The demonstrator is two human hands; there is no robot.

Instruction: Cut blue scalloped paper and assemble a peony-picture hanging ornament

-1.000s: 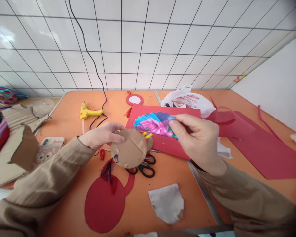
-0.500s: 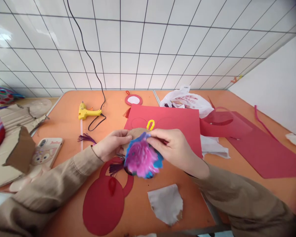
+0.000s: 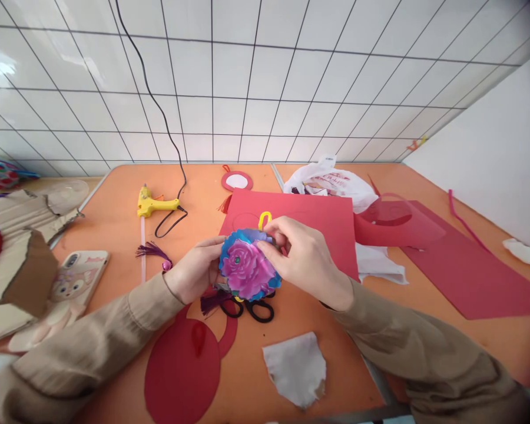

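Note:
A pink and blue flower (image 3: pixel 249 268) with layered petals is held between my two hands, its front turned toward me. My left hand (image 3: pixel 196 265) is closed at its left edge; the fingertips are hidden behind it. With thumb and fingers, my right hand (image 3: pixel 307 253) pinches its upper right edge. A yellow loop (image 3: pixel 265 219) shows just above the flower. Below it, black-handled scissors (image 3: pixel 261 311) and a purple tassel (image 3: pixel 212 301) are partly covered. What lies behind the flower is hidden.
A red disc (image 3: pixel 181 374) and a grey fabric scrap (image 3: pixel 297 368) lie in front. Red sheets (image 3: pixel 327 215) and a plastic bag (image 3: pixel 331 181) are behind. A yellow glue gun (image 3: pixel 156 203), another tassel (image 3: pixel 153 251), a phone (image 3: pixel 77 277) and cardboard (image 3: pixel 26 271) stand left.
The flower has shifted slightly left and up and now faces me more squarely. It covers the brown disc that showed behind it. More of the scissors' handles is visible.

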